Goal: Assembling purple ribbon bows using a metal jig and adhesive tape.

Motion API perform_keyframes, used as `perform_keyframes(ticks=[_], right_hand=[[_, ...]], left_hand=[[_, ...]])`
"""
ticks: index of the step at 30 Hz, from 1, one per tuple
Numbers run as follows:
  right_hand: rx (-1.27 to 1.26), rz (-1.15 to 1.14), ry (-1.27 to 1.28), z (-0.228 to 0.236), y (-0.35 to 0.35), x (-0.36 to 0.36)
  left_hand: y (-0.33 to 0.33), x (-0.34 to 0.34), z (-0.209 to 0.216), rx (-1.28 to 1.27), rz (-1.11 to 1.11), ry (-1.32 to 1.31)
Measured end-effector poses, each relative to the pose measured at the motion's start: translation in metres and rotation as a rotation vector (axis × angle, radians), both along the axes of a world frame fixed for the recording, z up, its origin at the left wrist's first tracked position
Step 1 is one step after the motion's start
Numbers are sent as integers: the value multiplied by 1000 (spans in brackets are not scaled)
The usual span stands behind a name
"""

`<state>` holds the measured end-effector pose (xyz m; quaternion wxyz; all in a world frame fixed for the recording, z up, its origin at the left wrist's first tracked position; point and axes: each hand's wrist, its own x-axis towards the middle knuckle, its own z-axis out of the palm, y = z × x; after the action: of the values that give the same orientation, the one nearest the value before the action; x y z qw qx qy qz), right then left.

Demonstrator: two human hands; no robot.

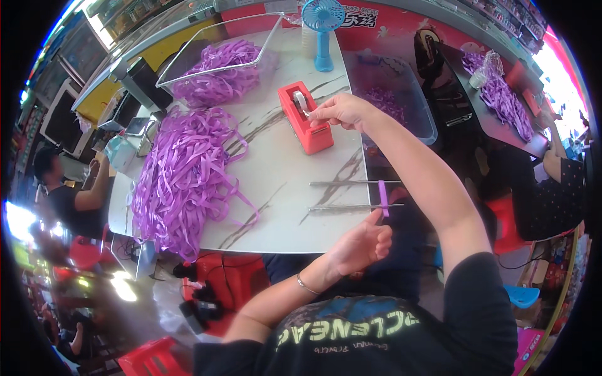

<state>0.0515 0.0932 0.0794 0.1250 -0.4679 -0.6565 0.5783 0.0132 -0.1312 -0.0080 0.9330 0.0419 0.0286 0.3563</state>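
Observation:
My right hand (343,113) pinches the tape end at the red tape dispenser (318,138), beside its white tape roll (300,101). A short purple ribbon (384,194) loops round two thin metal rods (338,207) that jut past the table's right edge. At the ribbon's near end, my left hand (362,245) has its thumb against it, the other fingers curled; part of that grip is hidden. Left of the dispenser lies a big tangled heap of purple ribbons (182,169).
On the marbled white table (276,216) stand a clear bin (266,53) of purple ribbons and a blue fan (323,47). Another clear tub (426,119) sits beyond the right edge. People work at left and right. Red stools (232,282) stand below.

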Motion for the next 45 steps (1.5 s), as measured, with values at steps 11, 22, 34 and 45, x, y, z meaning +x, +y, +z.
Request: perform_keyframes(ticks=[11,22,34,45], right_hand=[[-18,4,238,-1,-40,19],[170,-248,222,-41,-63,15],[645,-304,-140,-29,-69,9],[689,-161,-231,-16,-65,27]], left_hand=[[-1,0,-2,-21,9,-56],[0,1,-1,-48,0,-10],[-1,-1,3,-58,8,12],[1,0,1,-7,4,-12]])
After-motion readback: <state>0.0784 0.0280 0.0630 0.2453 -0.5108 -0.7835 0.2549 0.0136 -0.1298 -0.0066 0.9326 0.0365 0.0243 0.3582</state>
